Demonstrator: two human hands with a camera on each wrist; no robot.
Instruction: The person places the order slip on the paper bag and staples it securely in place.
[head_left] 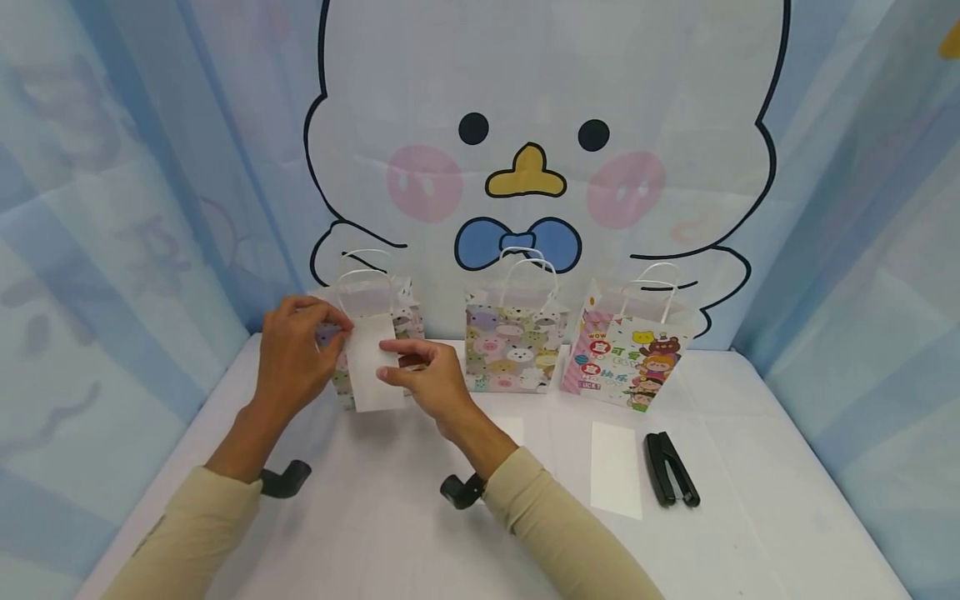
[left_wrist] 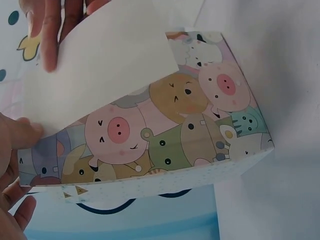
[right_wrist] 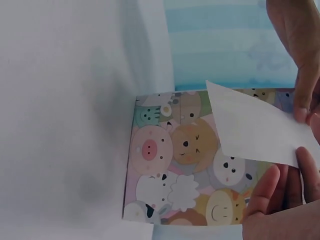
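Observation:
In the head view, a small paper gift bag (head_left: 409, 317) with cartoon animals and white handles stands at the left. A blank white paper strip (head_left: 375, 375) lies against its front. My left hand (head_left: 296, 354) pinches the strip's upper left corner to the bag's top edge, thumb in front and fingers behind. My right hand (head_left: 435, 375) touches the strip near its right edge with extended fingertips. The left wrist view shows the strip's lower end tilted across the printed bag (left_wrist: 170, 135). In the right wrist view, the strip (right_wrist: 255, 130) stands partly off the bag.
A second animal-print bag (head_left: 517, 350) stands mid-table, and a pink and white bag (head_left: 626, 358) to its right. A black stapler (head_left: 670, 469) lies at the right beside a white strip (head_left: 617, 471). Another strip (head_left: 513, 428) is partly hidden by my right wrist. A cartoon curtain (head_left: 540, 75) hangs behind.

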